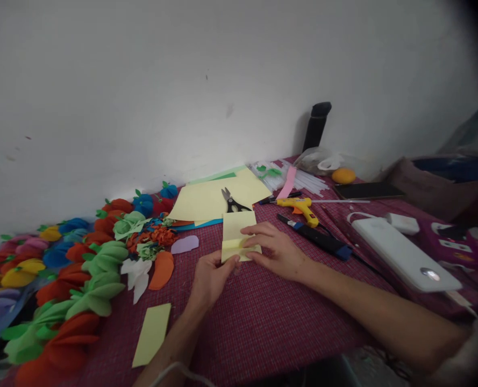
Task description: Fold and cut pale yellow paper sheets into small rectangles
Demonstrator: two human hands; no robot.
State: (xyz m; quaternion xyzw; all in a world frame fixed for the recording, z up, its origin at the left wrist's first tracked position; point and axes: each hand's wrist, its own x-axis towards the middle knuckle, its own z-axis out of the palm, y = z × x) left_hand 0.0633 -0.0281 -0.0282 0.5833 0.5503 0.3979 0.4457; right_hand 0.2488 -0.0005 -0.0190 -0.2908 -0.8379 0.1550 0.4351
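Note:
A pale yellow paper strip with its near end folded up lies between my hands, above the red checked cloth. My left hand pinches the fold's lower left corner between thumb and fingers. On the right side, my right hand holds the folded edge, its fingers bent over the paper. Just beyond the strip, black-handled scissors rest on large cream sheets. Another folded yellow piece lies to the left of my left forearm.
Colourful paper flowers crowd the left side. To the right are a yellow glue gun, a dark blue cutter, a white power bank, a phone and a purple power strip.

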